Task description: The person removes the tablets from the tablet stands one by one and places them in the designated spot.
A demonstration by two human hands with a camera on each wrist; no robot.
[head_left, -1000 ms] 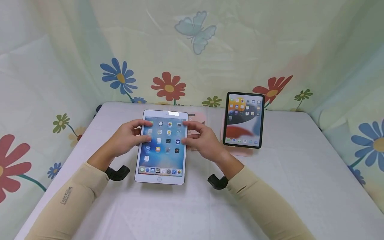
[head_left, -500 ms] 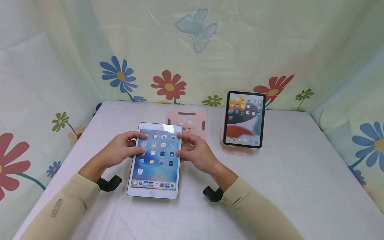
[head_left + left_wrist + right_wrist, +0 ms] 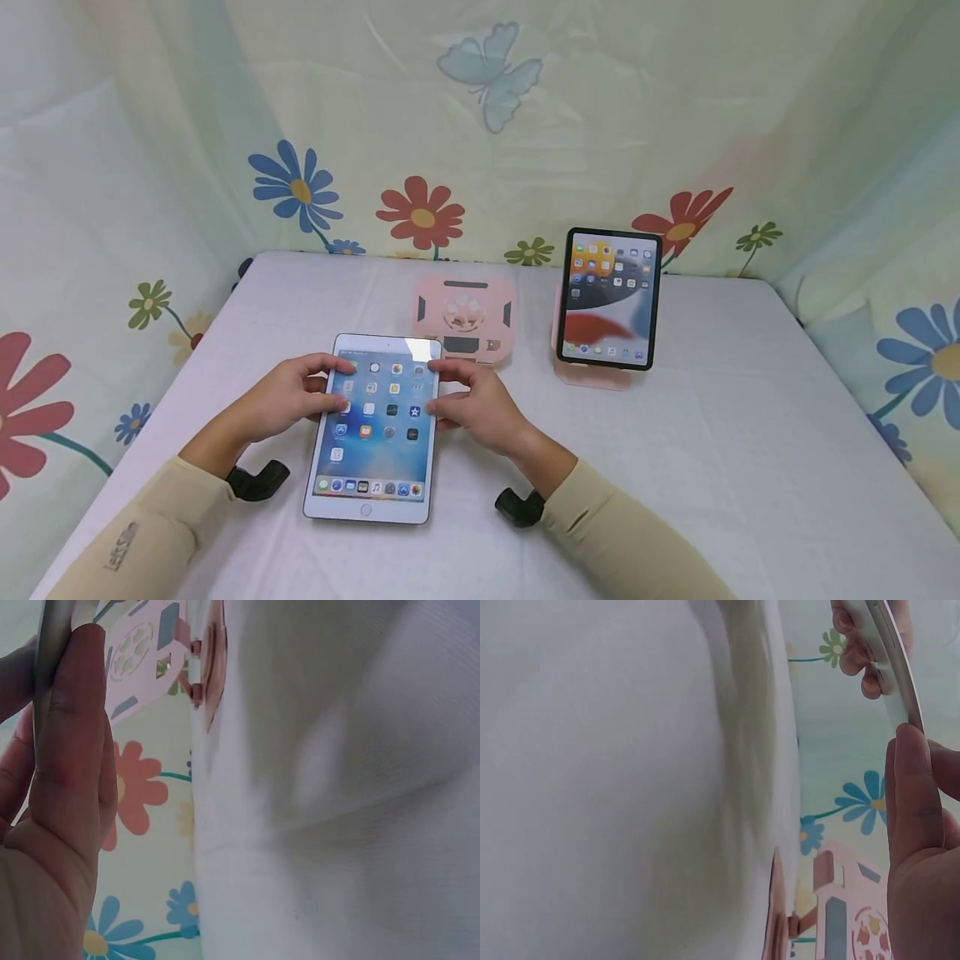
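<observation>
A white tablet [image 3: 375, 433] with a lit home screen is held up over the table, in front of a pink tablet stand [image 3: 427, 315]. My left hand [image 3: 288, 396] grips its left edge, thumb and forefinger on the front and the other fingers behind. On the opposite edge my right hand [image 3: 476, 404] pinches it the same way. In the left wrist view the tablet [image 3: 56, 641] shows edge-on between the fingers. The right wrist view shows the tablet's thin edge [image 3: 892, 664] and both hands on it, above the tabletop.
A black-framed tablet [image 3: 611, 300] leans on a second pink stand [image 3: 594, 375] to the right of the first. The table carries a white cloth [image 3: 675, 483]. Behind it hangs a flowered curtain [image 3: 585, 125]. Black wrist mounts [image 3: 258, 481] stick out below both hands.
Both hands have moved the white tablet toward me and to the left. The pink stand behind it, mostly covered before, now shows nearly whole. The black-framed tablet stays in place.
</observation>
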